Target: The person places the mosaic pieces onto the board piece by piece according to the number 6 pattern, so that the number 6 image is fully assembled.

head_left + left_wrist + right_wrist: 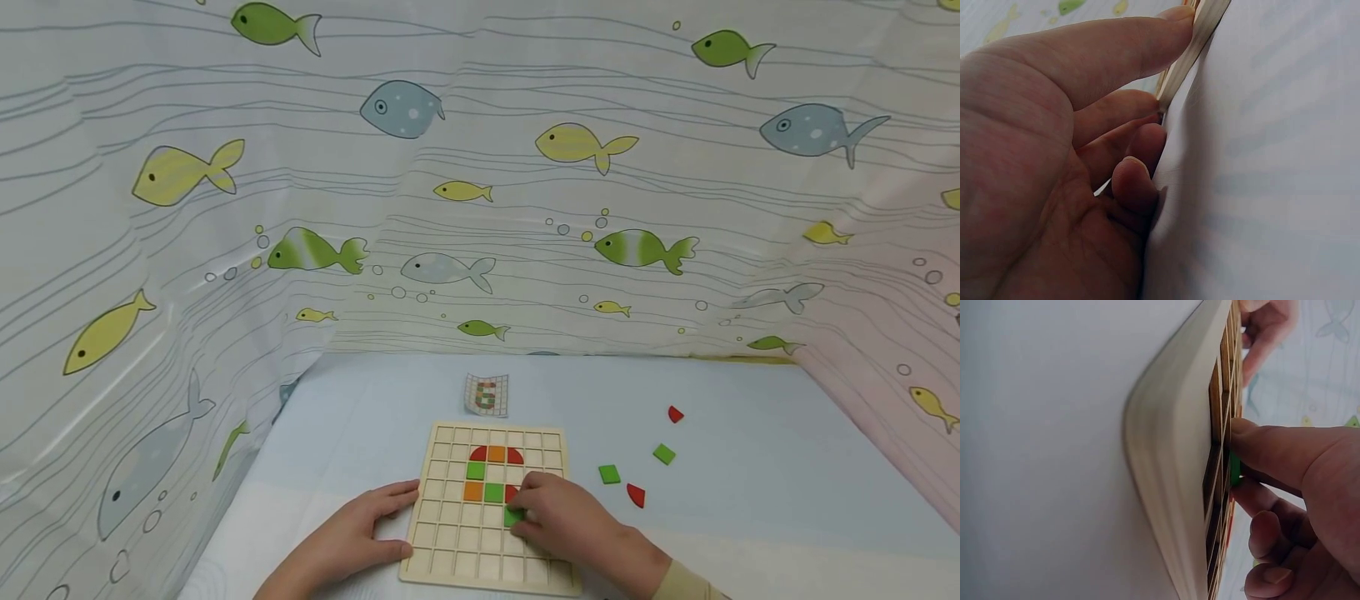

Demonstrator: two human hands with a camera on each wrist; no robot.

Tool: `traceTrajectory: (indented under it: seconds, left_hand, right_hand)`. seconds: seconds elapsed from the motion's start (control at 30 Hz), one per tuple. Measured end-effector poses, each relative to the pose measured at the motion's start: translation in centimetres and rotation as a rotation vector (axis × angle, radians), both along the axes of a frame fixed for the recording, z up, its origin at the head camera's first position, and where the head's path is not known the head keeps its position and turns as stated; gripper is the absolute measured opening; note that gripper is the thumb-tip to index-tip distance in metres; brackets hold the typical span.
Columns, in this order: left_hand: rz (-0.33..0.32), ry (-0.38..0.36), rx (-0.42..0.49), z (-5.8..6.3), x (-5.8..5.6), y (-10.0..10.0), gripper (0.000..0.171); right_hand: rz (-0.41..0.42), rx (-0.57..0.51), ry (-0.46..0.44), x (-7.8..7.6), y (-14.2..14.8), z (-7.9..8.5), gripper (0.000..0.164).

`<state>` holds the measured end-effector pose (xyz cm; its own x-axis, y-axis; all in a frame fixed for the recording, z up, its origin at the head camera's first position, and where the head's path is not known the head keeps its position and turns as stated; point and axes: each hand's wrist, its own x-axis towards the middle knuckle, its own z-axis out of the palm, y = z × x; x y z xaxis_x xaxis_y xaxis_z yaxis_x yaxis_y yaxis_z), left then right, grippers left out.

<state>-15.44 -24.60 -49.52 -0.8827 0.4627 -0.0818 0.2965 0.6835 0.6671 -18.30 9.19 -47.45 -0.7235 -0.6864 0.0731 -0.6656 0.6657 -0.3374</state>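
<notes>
A wooden grid board point(450, 558) lies on the table, with red quarter-round, orange and green tiles in its upper and middle cells. My right hand point(566, 517) is over the board's right half and pinches a green square tile point(513, 517) between thumb and fingers, just below a red quarter-round tile point(511, 492). In the right wrist view, the green tile point(1235, 467) shows at the grid between thumb and fingertips. My left hand point(352, 533) rests at the board's left side, thumb and fingertips against its edge point(1194, 53), the lower fingers bent near the cloth.
A small printed pattern card point(486, 395) lies behind the board. To the right are two loose green square tiles point(610, 474) and two red quarter-round tiles point(636, 495). A fish-print curtain point(480, 225) hangs behind and at both sides of the table point(750, 467).
</notes>
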Motion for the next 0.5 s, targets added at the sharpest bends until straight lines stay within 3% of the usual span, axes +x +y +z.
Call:
traceTrajectory:
  seconds: [0.5]
  left_hand:
    - [0.004, -0.014, -0.001, 0.25, 0.04, 0.07, 0.078]
  right_hand:
    - [-0.007, -0.01, -0.024, 0.13, 0.28, 0.07, 0.029]
